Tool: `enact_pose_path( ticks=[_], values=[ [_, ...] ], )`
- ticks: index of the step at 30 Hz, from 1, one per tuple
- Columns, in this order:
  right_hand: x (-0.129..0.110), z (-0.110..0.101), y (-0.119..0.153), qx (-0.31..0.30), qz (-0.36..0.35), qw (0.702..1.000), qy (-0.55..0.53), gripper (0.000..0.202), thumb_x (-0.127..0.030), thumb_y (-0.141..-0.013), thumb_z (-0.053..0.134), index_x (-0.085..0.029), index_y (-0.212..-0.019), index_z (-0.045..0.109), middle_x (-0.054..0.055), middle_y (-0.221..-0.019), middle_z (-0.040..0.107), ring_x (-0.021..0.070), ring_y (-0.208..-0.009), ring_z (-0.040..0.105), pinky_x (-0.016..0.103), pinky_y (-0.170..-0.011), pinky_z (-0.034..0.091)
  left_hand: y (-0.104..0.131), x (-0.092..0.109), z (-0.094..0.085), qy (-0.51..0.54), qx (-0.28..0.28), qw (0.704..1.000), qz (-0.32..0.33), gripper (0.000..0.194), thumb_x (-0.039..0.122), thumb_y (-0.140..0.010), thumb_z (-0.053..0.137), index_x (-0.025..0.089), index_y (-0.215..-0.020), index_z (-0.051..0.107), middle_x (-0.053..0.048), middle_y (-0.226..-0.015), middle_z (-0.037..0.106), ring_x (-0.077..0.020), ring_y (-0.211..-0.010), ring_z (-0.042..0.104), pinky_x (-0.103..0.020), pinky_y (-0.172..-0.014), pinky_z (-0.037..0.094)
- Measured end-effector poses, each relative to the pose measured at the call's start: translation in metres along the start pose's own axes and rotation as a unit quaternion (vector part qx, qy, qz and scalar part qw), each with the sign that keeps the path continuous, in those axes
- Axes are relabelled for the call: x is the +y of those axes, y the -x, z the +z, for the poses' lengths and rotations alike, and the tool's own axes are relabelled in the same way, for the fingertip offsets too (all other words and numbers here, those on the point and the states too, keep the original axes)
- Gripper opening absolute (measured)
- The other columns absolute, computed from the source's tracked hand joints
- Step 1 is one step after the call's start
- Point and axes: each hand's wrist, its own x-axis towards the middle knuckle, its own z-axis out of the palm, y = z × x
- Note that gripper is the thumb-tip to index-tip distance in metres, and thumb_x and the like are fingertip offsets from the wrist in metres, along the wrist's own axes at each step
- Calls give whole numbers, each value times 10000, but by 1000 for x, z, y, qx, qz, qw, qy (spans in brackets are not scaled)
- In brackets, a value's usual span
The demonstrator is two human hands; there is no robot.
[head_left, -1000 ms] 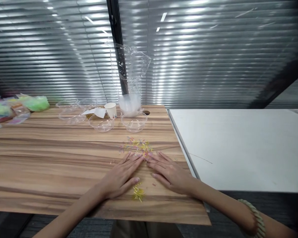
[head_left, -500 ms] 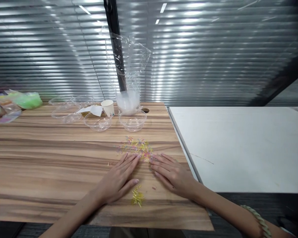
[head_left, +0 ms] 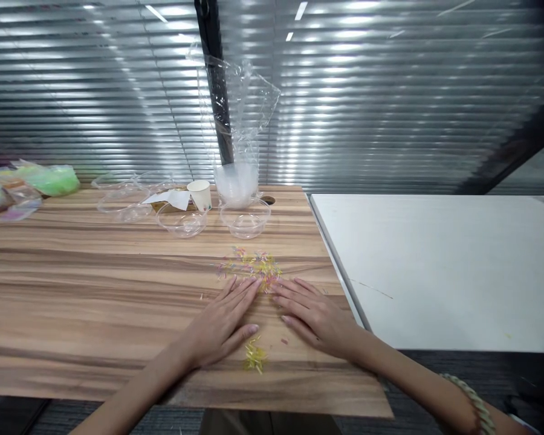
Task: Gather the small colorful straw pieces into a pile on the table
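Observation:
My left hand (head_left: 222, 323) lies flat on the wooden table, its fingertips at the near edge of a loose pile of small multicoloured tube-shaped pieces (head_left: 254, 266). From the other side, my right hand (head_left: 320, 317) rests palm down with its fingers stretched toward the same pile. Neither hand grips anything. A smaller heap of yellow pieces (head_left: 255, 355) sits below my left thumb, near the table's front edge. One small reddish bit (head_left: 284, 341) lies between the hands. What is under the palms is hidden.
Clear plastic bowls (head_left: 245, 222) stand along the back, with a paper cup (head_left: 200, 194) and a stack of containers in a clear bag (head_left: 236, 181). Colourful plastic packets (head_left: 49, 180) lie far left. A white table (head_left: 448, 260) adjoins on the right, past a narrow gap.
Both hands stay flat beside the pile, with the fingertips slightly closer together. The whole view has shifted a little.

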Motion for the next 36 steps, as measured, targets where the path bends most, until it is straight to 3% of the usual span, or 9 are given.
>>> enact_pose_path(
  ticks=[3, 9, 16, 23, 36],
  values=[
    [0, 0, -1, -23, 25, 999, 12, 444, -290, -994, 381, -168, -1420, 353, 89, -1475, 335, 215, -1386, 259, 491, -1136, 251, -5, 2, -2, -1, -18, 1000, 7, 712, 444, -995, 324, 193, -1485, -128, -98, -1547, 136, -225, -1424, 161, -451, -1176, 128],
    [-2, 0, -3, -17, 22, 999, 16, 472, -300, -992, 383, -157, -1437, 317, 101, -1444, 383, 212, -1391, 245, 539, -1147, 172, -9, 3, -3, -11, -37, 999, 4, 746, 482, -982, 342, 188, -1487, -121, -102, -1548, 128, -233, -1428, 142, -461, -1175, 73],
    [-3, 0, -3, -30, 15, 999, 16, 451, -296, -1003, 360, -157, -1430, 327, 95, -1443, 387, 208, -1387, 258, 531, -1150, 165, -9, 3, -4, -12, -5, 1000, -1, 699, 448, -995, 322, 203, -1491, -106, -99, -1534, 213, -231, -1414, 205, -464, -1176, 80],
    [-5, -2, -3, -36, 30, 999, 24, 437, -300, -1007, 348, -158, -1420, 347, 90, -1439, 395, 219, -1383, 266, 538, -1146, 174, -17, 2, -1, -30, 7, 1000, 5, 704, 463, -992, 325, 185, -1495, -83, -95, -1538, 205, -225, -1430, 138, -473, -1175, 33],
    [-1, 3, 0, -33, 41, 998, 23, 445, -310, -1009, 337, -168, -1430, 338, 104, -1441, 389, 234, -1381, 271, 527, -1135, 223, -14, 2, -1, -36, 30, 999, 4, 590, 400, -1012, 297, 233, -1503, 16, -63, -1511, 291, -213, -1410, 219, -476, -1176, 97]
  ],
)
